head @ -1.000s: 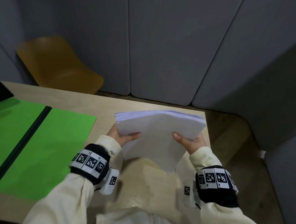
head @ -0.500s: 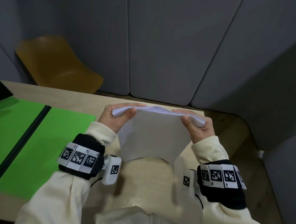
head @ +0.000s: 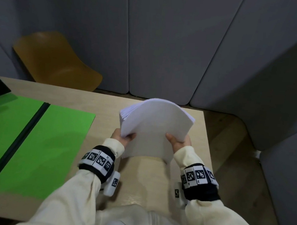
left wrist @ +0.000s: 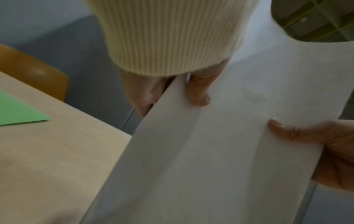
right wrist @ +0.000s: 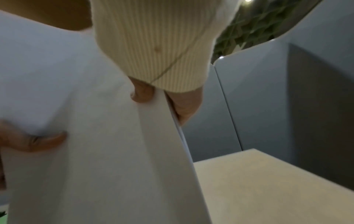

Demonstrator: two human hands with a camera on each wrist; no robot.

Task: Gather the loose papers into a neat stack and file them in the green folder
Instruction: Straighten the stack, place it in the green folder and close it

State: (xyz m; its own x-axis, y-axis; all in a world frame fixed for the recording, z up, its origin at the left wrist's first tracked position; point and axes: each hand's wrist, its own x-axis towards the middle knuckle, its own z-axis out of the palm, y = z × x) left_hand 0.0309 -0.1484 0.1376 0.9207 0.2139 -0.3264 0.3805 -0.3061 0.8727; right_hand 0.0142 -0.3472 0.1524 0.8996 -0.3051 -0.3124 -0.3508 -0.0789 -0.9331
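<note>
Stack of white papers (head: pixel 153 130) stands on its lower edge on the table, upper part bowed away from me, sheet edges fanned slightly at the top left. I grip it by both side edges: my left hand (head: pixel 123 137) and my right hand (head: pixel 178 142), thumbs on the near face, fingers behind. Green folder (head: pixel 38 140) lies open and flat on the table to the left, dark spine down the middle, well apart from the stack.

Head looks down; both wrist views, close, share the paper stack (head: pixel 153 128).
</note>
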